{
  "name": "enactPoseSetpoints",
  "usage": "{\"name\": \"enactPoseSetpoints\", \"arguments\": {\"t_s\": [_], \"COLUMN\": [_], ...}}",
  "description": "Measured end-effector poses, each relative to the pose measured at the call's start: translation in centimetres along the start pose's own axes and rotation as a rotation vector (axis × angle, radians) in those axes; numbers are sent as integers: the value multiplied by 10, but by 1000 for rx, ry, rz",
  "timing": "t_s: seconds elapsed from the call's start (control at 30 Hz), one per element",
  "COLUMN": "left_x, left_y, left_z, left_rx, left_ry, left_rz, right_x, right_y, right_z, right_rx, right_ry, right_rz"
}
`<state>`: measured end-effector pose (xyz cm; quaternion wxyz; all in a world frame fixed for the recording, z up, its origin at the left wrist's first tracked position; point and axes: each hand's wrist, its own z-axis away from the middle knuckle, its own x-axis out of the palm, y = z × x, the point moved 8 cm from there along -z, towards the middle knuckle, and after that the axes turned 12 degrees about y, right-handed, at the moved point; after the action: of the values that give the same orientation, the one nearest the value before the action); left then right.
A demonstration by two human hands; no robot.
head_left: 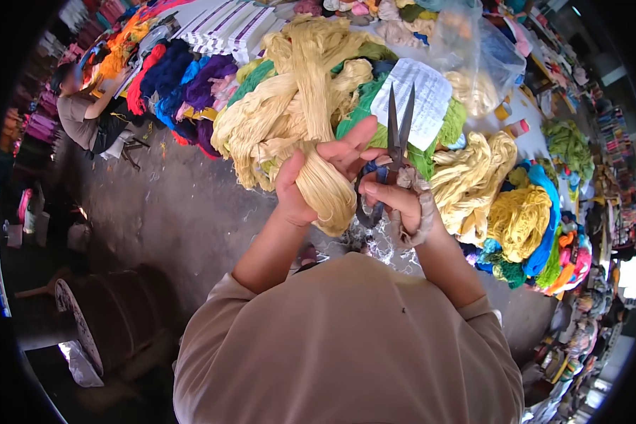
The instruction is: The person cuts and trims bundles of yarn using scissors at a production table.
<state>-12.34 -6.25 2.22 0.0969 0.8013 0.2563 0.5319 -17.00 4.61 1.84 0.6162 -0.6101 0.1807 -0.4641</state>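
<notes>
My left hand (300, 187) cups the lower end of a cream yarn hank (326, 191), the thumb on one side and the fingers spread on the other. The hank runs up into a large heap of cream yarn (261, 120) on the table. In my right hand (396, 200) is a pair of dark scissors (398, 131), points upward and blades slightly apart. Wrapped cloth covers part of the scissors' handles by my fingers. Just behind the blades lies a handwritten paper sheet (420, 102), resting on green yarn (451, 126).
Yellow yarn hanks (519, 222) and a blue one (544, 219) hang over the table's right edge. Purple yarn (208, 81) and stacked white boxes (226, 28) are at the left. A seated person (81, 109) works farther left. A large spool (113, 318) stands on the floor.
</notes>
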Motion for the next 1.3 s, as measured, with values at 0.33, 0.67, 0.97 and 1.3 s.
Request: {"name": "enactPoseSetpoints", "arguments": {"t_s": [0.33, 0.67, 0.97, 1.3], "left_x": [6, -43, -17, 61], "left_y": [1, 68, 36, 30], "left_z": [0, 7, -4, -18], "left_rx": [59, 192, 27, 492], "left_ry": [-61, 288, 138, -400], "left_rz": [-178, 158, -727, -2171], "right_x": [11, -109, -250, -53], "right_y": [9, 35, 92, 4], "right_z": [4, 43, 80, 10], "right_rx": [99, 256, 160, -320], "right_ry": [-64, 158, 472, -24], "right_rz": [115, -56, 45, -73]}}
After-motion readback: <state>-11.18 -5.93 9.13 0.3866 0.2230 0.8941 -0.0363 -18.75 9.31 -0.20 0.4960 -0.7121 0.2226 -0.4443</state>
